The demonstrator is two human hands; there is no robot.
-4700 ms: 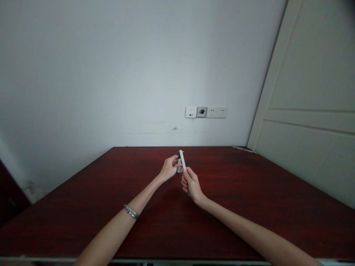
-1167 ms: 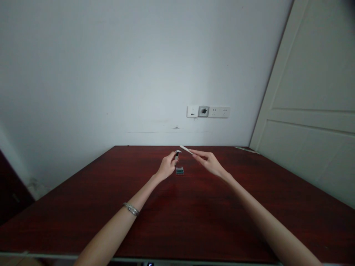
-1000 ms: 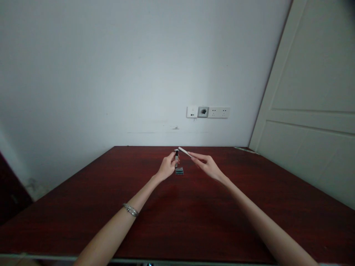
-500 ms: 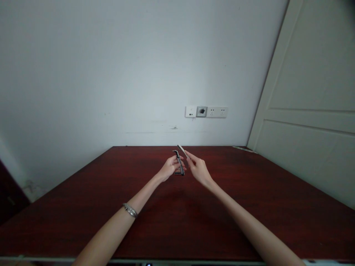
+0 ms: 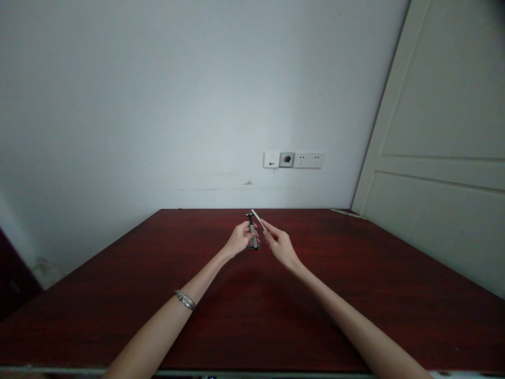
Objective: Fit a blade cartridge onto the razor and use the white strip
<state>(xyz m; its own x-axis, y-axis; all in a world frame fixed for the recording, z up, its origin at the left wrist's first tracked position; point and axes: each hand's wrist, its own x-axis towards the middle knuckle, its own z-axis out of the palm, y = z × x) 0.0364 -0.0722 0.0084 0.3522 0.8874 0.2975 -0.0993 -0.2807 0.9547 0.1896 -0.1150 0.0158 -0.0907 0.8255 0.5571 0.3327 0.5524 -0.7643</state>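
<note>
While held, slim razor (image 5: 252, 231) looks dark, upright.

The desk (image 5: 252, 310) is a deep reddish brown with a faint darker wood grain running through it. The small tool (image 5: 252, 231) in the left hand (image 5: 239, 241) is dark grey to black with a paler silvery stretch along its stem. The slim stick (image 5: 257, 218) in the right hand (image 5: 281, 246) is white. A silver bracelet (image 5: 186, 300) circles the left wrist. The wall (image 5: 158, 95) is a plain pale grey-white with a few faint scuff marks, the sockets (image 5: 294, 159) are white with one grey panel, and the door (image 5: 445, 158) is off-white.
</note>
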